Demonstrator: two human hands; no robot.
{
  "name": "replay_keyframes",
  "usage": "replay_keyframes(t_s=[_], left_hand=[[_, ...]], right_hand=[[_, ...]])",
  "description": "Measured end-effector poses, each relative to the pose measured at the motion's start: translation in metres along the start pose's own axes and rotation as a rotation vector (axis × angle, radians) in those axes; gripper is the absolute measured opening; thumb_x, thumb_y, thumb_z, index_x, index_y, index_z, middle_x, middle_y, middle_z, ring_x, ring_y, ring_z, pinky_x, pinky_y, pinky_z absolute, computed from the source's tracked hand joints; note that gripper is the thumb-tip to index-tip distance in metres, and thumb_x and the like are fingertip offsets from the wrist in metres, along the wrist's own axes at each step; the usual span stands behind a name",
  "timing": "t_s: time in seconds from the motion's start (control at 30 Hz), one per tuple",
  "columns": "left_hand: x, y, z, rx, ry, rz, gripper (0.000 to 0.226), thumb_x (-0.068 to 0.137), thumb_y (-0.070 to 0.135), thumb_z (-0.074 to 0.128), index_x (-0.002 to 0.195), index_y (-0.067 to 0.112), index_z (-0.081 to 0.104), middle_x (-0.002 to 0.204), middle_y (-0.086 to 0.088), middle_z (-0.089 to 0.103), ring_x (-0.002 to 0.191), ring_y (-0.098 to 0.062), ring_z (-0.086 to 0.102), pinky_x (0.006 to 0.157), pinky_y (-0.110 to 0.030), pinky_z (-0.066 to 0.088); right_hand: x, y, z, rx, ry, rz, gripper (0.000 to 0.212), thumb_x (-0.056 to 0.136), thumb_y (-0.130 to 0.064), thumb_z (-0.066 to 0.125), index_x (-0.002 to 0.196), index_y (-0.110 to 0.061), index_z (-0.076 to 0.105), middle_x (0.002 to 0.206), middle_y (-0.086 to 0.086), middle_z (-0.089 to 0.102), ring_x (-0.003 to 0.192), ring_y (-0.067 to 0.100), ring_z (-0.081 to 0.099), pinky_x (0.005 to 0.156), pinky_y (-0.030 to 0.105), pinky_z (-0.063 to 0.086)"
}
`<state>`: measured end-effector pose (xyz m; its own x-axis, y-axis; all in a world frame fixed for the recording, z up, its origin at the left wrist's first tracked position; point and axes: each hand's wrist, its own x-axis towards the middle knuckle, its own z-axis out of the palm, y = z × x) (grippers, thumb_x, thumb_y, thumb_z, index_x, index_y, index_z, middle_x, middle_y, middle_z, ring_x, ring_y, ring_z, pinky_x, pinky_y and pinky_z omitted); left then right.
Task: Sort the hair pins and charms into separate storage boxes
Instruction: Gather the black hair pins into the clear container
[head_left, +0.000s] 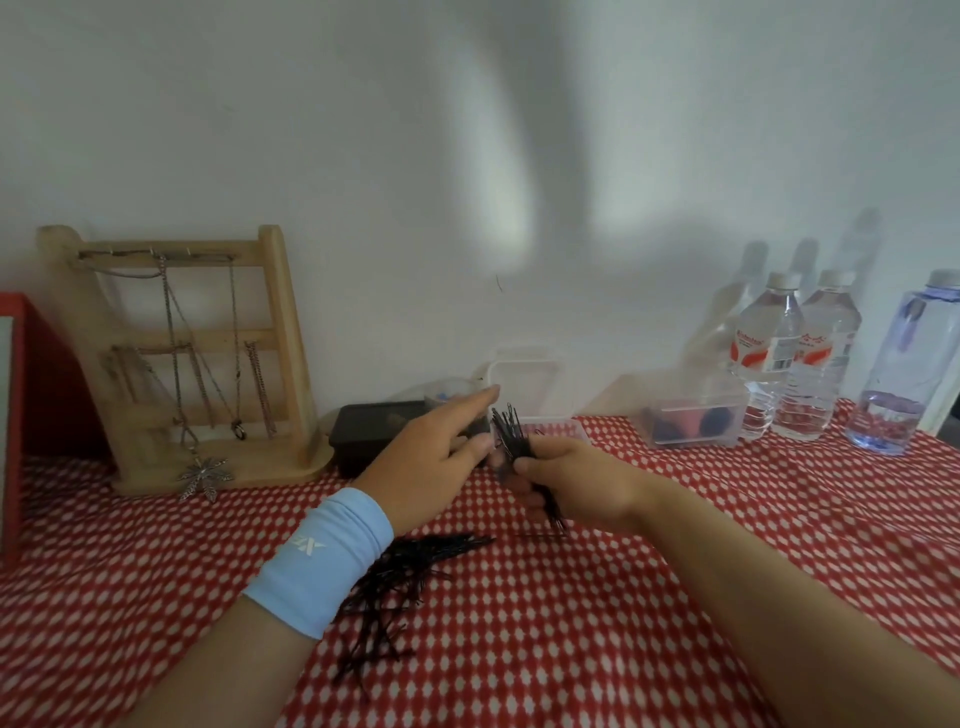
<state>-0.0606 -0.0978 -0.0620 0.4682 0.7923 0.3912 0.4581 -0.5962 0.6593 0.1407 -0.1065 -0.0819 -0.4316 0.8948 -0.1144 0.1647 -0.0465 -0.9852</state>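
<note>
White "X"-like logo (310, 545) on blue wristband (332, 577); bottle labels (763, 351) blurred.

A necklace stand (192, 358) is standing at the rear left of the desk (571, 597), against the wall (467, 156), with a low box (379, 431) sitting just right of it. Bottles (769, 358) are standing at the rear right, with a second box (696, 421) just left of them. Hair pins (400, 582) are lying nearer the front.

Dim, soft daylight. Pale bright patch on wall (511, 208), left of water bottles (795, 358); faint shadows up-left behind bottles. Whole frame soft, slight motion blur. Wide-angle bending far left of bottles.
</note>
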Motion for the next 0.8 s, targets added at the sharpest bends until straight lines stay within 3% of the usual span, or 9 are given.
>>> replay_keyframes(t_s=[0.07,0.23,0.4,0.57,0.8], left_hand=[[-0.0003,-0.0013,0.0044,0.042,-0.021,0.029,0.051,0.1,0.019,0.052,0.148,0.032,0.039,0.146,0.018,0.041,0.135,0.002,0.039,0.114,-0.022,0.031],[-0.0007,-0.0077,0.0089,0.037,-0.044,0.043,0.052,0.098,0.016,0.053,0.146,0.031,0.044,0.147,0.011,0.048,0.135,-0.001,0.043,0.115,-0.031,0.035],[-0.0002,-0.007,0.0104,0.151,-0.048,0.058,0.053,0.101,0.021,0.048,0.151,0.033,0.033,0.155,0.016,0.032,0.141,0.007,0.024,0.111,-0.006,0.014],[-0.0007,-0.0031,0.0097,0.183,-0.073,0.076,0.048,0.1,0.021,0.049,0.146,0.034,0.043,0.148,0.015,0.045,0.136,0.004,0.037,0.111,-0.014,0.026],[-0.0011,-0.0048,0.0069,0.112,-0.109,0.032,0.044,0.101,0.02,0.048,0.144,0.032,0.047,0.146,0.016,0.047,0.134,0.009,0.037,0.11,-0.01,0.025]], right_hand=[[0.0013,-0.0005,0.0018,0.054,-0.043,0.005,0.018,0.107,-0.009,0.035,0.106,-0.008,0.053,0.078,0.002,0.046,0.067,0.013,0.044,0.065,0.028,0.041],[0.0007,0.0019,0.0046,0.119,-0.103,0.03,0.02,0.107,-0.008,0.035,0.099,-0.01,0.053,0.076,0.001,0.046,0.065,0.013,0.04,0.064,0.028,0.036],[-0.0031,-0.0019,0.0049,0.102,-0.121,0.025,0.019,0.109,-0.012,0.035,0.096,-0.011,0.048,0.075,-0.001,0.045,0.063,0.011,0.039,0.062,0.027,0.033],[-0.0018,-0.001,0.0073,0.081,-0.141,-0.004,0.017,0.108,-0.012,0.039,0.095,-0.011,0.049,0.077,0.0,0.046,0.065,0.011,0.042,0.065,0.027,0.04],[-0.0071,-0.0045,0.0061,0.117,-0.163,0.038,0.024,0.109,-0.015,0.037,0.095,-0.009,0.056,0.078,0.002,0.051,0.064,0.011,0.045,0.06,0.024,0.038]])
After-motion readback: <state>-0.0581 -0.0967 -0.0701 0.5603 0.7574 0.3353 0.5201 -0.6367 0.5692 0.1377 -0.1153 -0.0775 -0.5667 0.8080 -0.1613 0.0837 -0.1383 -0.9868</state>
